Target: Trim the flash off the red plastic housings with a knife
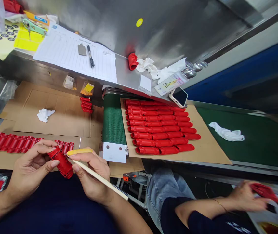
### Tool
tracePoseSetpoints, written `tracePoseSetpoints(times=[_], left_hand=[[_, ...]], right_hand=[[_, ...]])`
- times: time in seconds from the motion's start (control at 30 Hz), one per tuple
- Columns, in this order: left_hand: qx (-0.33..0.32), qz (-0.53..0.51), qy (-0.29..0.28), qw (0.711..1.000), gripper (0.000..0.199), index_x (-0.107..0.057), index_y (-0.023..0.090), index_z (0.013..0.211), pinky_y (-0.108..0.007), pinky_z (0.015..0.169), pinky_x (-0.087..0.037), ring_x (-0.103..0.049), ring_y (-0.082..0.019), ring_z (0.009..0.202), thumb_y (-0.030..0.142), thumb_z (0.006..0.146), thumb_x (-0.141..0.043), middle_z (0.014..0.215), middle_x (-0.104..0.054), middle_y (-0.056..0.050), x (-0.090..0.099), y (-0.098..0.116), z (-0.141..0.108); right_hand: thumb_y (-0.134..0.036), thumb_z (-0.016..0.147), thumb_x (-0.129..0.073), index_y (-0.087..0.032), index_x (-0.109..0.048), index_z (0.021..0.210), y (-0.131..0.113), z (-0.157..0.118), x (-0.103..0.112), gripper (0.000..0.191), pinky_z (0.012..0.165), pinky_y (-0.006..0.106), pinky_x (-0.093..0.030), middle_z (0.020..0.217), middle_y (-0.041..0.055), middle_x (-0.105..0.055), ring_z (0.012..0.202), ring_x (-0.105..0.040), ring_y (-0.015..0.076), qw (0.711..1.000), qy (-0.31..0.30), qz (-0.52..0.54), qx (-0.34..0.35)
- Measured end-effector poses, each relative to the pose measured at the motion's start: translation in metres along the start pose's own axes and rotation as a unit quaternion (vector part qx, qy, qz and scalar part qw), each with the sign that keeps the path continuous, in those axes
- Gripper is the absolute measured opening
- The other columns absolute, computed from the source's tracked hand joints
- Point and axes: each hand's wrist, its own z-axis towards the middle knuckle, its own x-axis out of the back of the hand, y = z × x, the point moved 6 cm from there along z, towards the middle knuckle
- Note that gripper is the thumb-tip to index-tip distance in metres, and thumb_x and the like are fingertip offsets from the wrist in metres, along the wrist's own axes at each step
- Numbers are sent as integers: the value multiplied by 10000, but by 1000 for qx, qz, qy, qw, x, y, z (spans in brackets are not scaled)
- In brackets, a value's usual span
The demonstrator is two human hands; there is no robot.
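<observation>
My left hand (33, 164) pinches a red plastic housing (65, 165) between thumb and fingers, its hollow side with small ribs turned up. In my right hand (93, 174) is a slim cream-handled tool (104, 182), held like a pen. Its fine tip meets the upper right edge of the housing; the exact kind of tip is too small to make out. A yellow cover (80, 151) wraps my right index finger. Behind my hands, a row of red parts (14, 143) lies on cardboard (56, 113).
Rows of red housings (160, 125) cover a cardboard sheet (207, 139) on the green conveyor belt (114, 113). A metal shelf above carries papers (65, 55), a pen (90, 56) and a phone (179, 97). At right, a co-worker's hand (247, 196) holds a blurred red object.
</observation>
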Motion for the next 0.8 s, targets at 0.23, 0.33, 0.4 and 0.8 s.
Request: tracePoseSetpoints(times=[0.23,0.33,0.4,0.8], left_hand=[[-26,17,9,999,193,-826,274,950,-205,818,-652,-752,-176,965,172,804,-898,1064,-740,-43,-1,1,-1],[-20,18,25,999,228,-831,270,956,-192,850,-635,-738,-170,997,151,780,-913,1074,-728,-41,2,0,-2],[-1,1,19,1000,236,-841,277,964,-181,848,-631,-738,-166,998,164,774,-926,1081,-743,-41,3,-3,-2],[148,-131,26,980,246,-866,249,911,-222,719,-660,-763,-173,805,335,721,-997,925,-802,-48,-1,-24,4]], right_hand=[[-261,1071,-626,-196,-668,1269,2,-2,-9,212,931,429,-664,1129,136,-818,1041,-795,257,991,-73,-77,79],[-160,1067,-586,-161,-632,1328,-4,-5,-12,265,952,470,-653,1065,149,-813,971,-790,261,973,-82,-122,177],[-226,1086,-598,-188,-655,1284,2,-4,-7,209,939,445,-655,1084,137,-813,994,-787,252,986,-67,-86,129],[-540,1045,-646,-255,-518,777,22,-3,-1,411,456,221,-565,532,-45,-640,425,-651,136,827,-218,517,-20]])
